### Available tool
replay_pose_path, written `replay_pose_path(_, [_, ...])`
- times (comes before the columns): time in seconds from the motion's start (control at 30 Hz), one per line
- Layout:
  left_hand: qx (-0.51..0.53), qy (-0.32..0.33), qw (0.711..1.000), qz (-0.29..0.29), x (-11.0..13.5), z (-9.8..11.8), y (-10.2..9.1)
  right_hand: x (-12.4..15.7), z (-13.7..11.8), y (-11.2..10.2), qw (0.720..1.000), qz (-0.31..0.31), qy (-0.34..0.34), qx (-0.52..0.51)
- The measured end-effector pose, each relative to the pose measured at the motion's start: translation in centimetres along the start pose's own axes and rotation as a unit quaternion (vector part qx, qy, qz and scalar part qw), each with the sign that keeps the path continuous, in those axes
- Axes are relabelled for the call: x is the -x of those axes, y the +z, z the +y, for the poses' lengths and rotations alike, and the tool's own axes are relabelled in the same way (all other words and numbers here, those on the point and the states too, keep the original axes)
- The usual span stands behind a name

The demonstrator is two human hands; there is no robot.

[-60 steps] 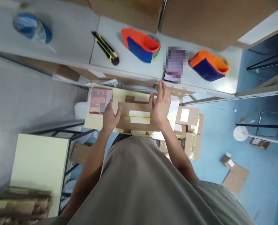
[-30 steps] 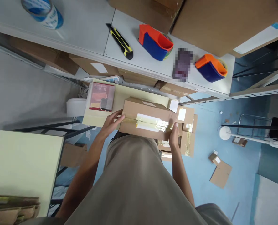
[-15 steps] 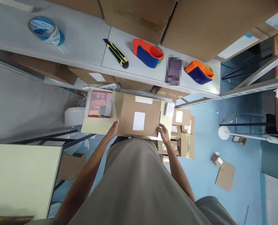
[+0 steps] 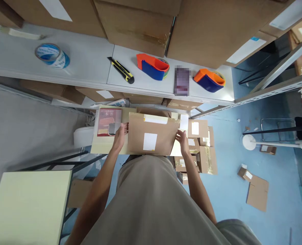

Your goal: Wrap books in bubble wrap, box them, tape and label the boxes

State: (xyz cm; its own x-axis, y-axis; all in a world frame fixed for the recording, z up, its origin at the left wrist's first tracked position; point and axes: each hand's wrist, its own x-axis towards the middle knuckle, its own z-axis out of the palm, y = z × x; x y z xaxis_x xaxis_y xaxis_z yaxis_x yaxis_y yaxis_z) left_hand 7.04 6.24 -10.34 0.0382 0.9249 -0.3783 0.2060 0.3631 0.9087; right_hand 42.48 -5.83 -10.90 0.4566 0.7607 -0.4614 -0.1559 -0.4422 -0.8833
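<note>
A brown cardboard box [image 4: 151, 131] with a white label on its upper face rests on a small pale yellow table [image 4: 103, 144] in front of me. My left hand [image 4: 119, 133] grips the box's left side. Its right side is gripped by my right hand [image 4: 183, 139]. Clear tape runs along the box's far edge. A red book [image 4: 107, 121] lies on the table just left of my left hand.
On the grey shelf [image 4: 89, 64] beyond lie a tape roll [image 4: 52, 55], a yellow-black utility knife [image 4: 121, 70] and two orange-blue tape dispensers [image 4: 153, 65] [image 4: 209, 80]. Large cartons [image 4: 197, 27] stand behind. Several labelled boxes [image 4: 199, 143] are piled on the blue floor at right. Another pale table [image 4: 28, 204] is lower left.
The box has been turned over from its taped face to the face with the white label. Both hands shifted to its sides and it now lies flatter.
</note>
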Motion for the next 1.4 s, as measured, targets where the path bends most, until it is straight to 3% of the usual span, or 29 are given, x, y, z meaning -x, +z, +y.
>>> replay_pose_path(0.1, [0.039,-0.021,0.999,0.014,1.6,-0.5,-0.8,2.1,-0.6,-1.1,1.000,0.009,-0.023,-0.018])
replay_pose_path(0.2, [0.033,-0.045,0.998,-0.010,2.5,-1.6,-1.3,3.2,-0.7,-1.4,1.000,0.004,-0.019,-0.008])
replay_pose_path(0.37, [-0.044,-0.096,0.993,-0.051,3.3,-2.0,-0.5,3.1,-0.7,-0.6,0.994,-0.015,0.019,0.107])
replay_pose_path(0.5, [-0.179,-0.011,0.984,0.000,3.6,0.2,1.6,2.8,-2.2,1.1,0.971,0.029,-0.036,0.233])
replay_pose_path(0.67, [-0.224,0.097,0.969,0.048,2.7,2.7,3.3,2.5,-5.0,3.9,0.897,0.084,-0.149,0.408])
replay_pose_path(0.8, [-0.180,0.101,0.974,0.094,1.3,2.4,0.6,2.6,-6.1,3.4,0.888,0.111,-0.155,0.419])
replay_pose_path(0.97, [-0.126,0.003,0.985,0.119,-1.0,-1.3,-4.1,2.3,-5.4,0.4,0.892,0.173,-0.129,0.398])
replay_pose_path(1.07, [-0.078,-0.040,0.992,0.089,-2.3,-3.8,-5.5,2.1,-5.1,-0.2,0.877,0.193,-0.095,0.430])
replay_pose_path(1.2, [-0.022,-0.039,0.998,0.043,-4.0,-6.1,-7.2,2.6,-5.6,1.0,0.881,0.206,-0.116,0.409])
replay_pose_path(1.3, [-0.120,-0.044,0.987,0.097,-5.8,-7.7,-9.6,3.7,-6.6,2.2,0.880,0.224,-0.127,0.400])
replay_pose_path(1.4, [-0.245,-0.050,0.954,0.165,-8.2,-9.5,-12.3,5.1,-7.5,3.0,0.869,0.241,-0.128,0.413])
